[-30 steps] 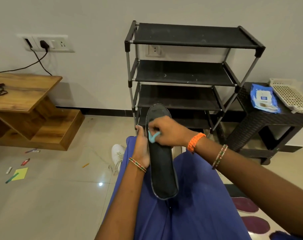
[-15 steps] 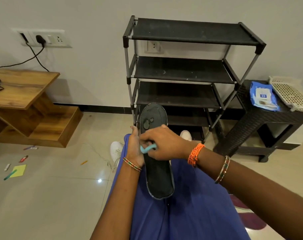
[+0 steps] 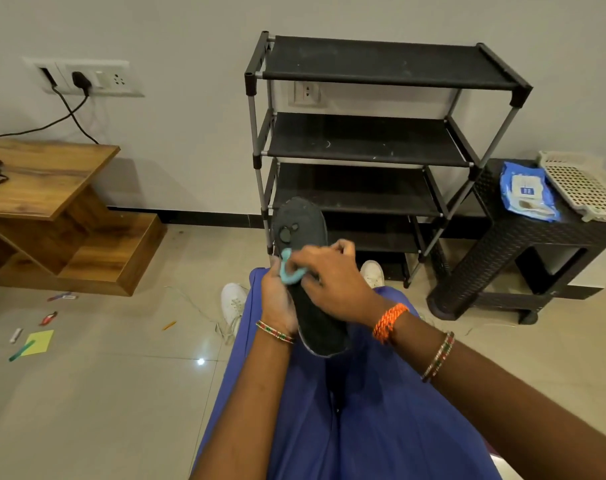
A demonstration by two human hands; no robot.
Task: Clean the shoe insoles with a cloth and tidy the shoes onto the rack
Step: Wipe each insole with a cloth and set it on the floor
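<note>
The right hand (image 3: 329, 282) pinches a small teal cloth (image 3: 289, 273) against the dark grey foam insole (image 3: 308, 271), whose long axis runs away from this grip; the left hand (image 3: 277, 299) seemingly clasps its edge.

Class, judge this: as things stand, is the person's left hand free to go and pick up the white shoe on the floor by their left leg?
Probably not yet: the left hand grips the dark insole while the right hand wipes it with the cloth. The white shoe lies unobstructed.

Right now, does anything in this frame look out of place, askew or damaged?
Small items litter the floor tiles at left: a yellow sticky note, a green pen and a red clip. The dark insole shows worn round marks near its toe. All four shoe rack shelves hold nothing.
</note>
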